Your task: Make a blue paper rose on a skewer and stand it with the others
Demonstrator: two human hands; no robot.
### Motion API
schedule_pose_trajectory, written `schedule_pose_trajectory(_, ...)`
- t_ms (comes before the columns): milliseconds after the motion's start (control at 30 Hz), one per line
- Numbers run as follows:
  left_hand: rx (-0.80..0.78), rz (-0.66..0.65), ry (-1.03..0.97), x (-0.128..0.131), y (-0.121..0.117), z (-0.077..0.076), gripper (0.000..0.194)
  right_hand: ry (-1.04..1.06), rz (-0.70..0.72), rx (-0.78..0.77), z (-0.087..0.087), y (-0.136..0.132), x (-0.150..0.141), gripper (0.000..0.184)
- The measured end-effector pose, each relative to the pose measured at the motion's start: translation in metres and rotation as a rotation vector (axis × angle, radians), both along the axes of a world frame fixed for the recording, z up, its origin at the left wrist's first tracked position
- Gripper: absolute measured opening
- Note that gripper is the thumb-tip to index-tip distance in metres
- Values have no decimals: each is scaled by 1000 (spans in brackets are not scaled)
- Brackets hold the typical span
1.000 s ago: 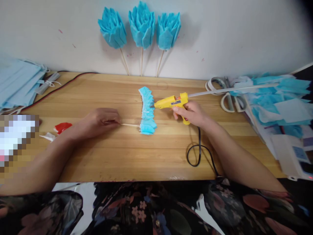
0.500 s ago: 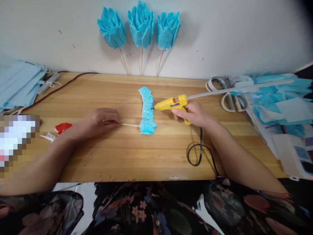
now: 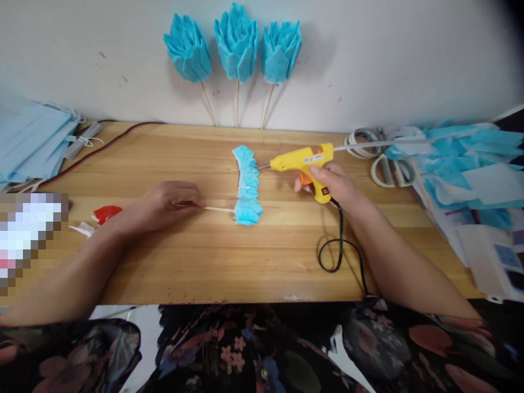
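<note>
My left hand [image 3: 176, 199] pinches the end of a thin wooden stick [image 3: 219, 209] just above the table. The stick's other end runs into the lower part of a pleated blue fabric strip [image 3: 248, 183], which lies lengthwise away from me. In my right hand [image 3: 329, 183] is a yellow hot glue gun [image 3: 303, 164], gripped by its handle. Its metal nozzle points left, close to the strip's right edge; I cannot tell if it touches. A long glue stick [image 3: 364, 145] sticks out of the gun's back, and a black cord [image 3: 340, 234] hangs from its handle.
Three blue fabric flowers [image 3: 236, 46] on sticks lean against the wall. Light blue face masks [image 3: 36, 136] lie at the left, near a red scrap [image 3: 107, 214]. At the right are tape rolls [image 3: 360, 143], scissors [image 3: 391, 172], blue fabric pieces [image 3: 470, 158] and a white device [image 3: 487, 256].
My right hand has turned the glue gun and drawn it to the right, so its nozzle has moved back from the strip's middle. My left hand, the stick and the strip stay put.
</note>
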State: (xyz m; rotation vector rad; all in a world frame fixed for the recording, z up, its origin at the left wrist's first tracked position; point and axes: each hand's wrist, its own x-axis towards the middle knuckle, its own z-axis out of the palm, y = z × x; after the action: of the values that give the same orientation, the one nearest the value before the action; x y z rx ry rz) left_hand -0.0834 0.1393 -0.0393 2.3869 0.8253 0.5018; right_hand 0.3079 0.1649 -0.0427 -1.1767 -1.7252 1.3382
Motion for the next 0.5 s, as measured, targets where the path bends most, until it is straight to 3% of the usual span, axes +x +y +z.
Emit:
schedule_pose_trajectory(133, -8, 11, 12, -2, 0, -1, 21, 142, -99, -48, -9, 2, -6, 55)
schedule_pose_trajectory(500, 3, 38, 12, 0, -1, 2, 21, 203, -100, -69, -14, 3, -5, 48)
